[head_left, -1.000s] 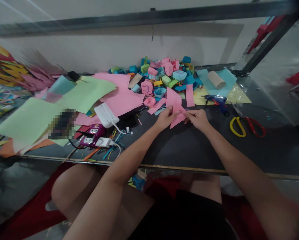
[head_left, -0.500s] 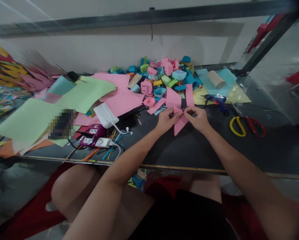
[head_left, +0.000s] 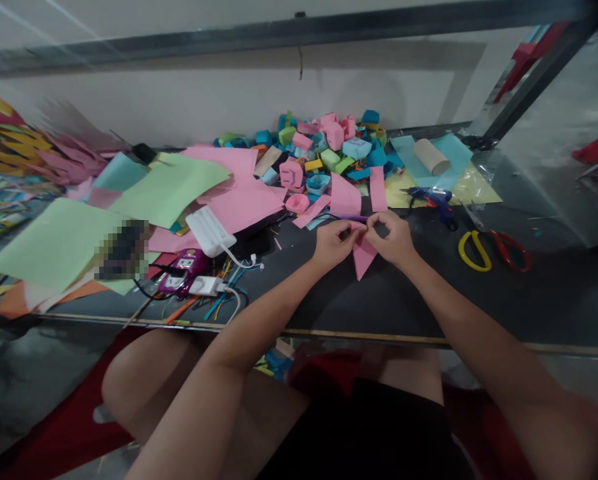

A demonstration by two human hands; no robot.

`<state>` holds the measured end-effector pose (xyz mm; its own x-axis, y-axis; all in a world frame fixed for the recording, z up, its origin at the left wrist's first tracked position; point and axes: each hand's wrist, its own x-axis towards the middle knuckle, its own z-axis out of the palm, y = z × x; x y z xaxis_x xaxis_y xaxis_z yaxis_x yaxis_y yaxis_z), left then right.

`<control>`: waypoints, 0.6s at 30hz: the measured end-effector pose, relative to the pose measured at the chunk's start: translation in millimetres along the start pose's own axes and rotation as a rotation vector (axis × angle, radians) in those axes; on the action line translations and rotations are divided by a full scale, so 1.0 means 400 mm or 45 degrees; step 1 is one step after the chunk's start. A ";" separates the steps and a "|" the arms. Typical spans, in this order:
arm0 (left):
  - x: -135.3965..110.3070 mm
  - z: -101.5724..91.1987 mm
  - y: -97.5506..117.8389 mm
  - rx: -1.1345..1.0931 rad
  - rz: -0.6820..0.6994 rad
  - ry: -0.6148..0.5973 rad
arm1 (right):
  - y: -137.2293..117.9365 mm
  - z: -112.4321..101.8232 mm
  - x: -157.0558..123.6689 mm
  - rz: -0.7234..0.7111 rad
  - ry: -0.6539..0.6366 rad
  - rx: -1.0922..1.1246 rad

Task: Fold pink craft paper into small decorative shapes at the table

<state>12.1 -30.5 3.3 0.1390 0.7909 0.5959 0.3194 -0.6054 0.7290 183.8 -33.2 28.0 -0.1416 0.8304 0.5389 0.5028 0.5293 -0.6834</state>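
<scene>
Between my two hands is a piece of pink paper [head_left: 363, 259], its pointed end hanging down toward me. My left hand [head_left: 335, 242] pinches its upper left side with thumb and fingers. From the other side, my right hand [head_left: 391, 238] pinches the top right, the two sets of fingertips close together. Just beyond my fingers lies a purple stick-like thing [head_left: 353, 218], partly hidden. Farther back are a larger pink paper piece [head_left: 345, 195] and a pink strip [head_left: 378, 189].
Small folded paper boxes [head_left: 335, 136] are heaped by the wall. On the right lie scissors [head_left: 511, 251] with red and yellow handles, a blue glue gun [head_left: 439, 200] and a cardboard tube [head_left: 431, 156]. Green sheets [head_left: 53, 243], a power strip [head_left: 183, 272] and a white charger [head_left: 210, 230] are on the left.
The pink paper has turned in my fingers, and its point now hangs lower and narrower. My left fingers have curled further over its top edge; both hands keep hold.
</scene>
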 end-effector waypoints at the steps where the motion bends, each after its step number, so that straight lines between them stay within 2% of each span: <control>1: -0.001 0.002 0.001 -0.018 -0.036 0.008 | 0.000 0.002 0.002 0.008 -0.016 -0.029; 9: 0.009 0.003 0.006 -0.151 -0.219 0.142 | 0.002 0.001 0.013 0.096 -0.078 -0.036; 14: 0.045 -0.029 -0.064 -0.335 -0.424 0.415 | 0.038 -0.020 0.013 0.165 -0.013 -0.046; 18: 0.072 -0.044 -0.127 -0.569 -0.596 0.360 | 0.058 -0.019 0.013 0.162 0.018 -0.014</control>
<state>-16.7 21.3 -10.6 -0.1870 0.9605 0.2061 -0.1378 -0.2333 0.9626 201.1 -17.9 18.5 -0.0641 0.8880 0.4554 0.5255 0.4179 -0.7411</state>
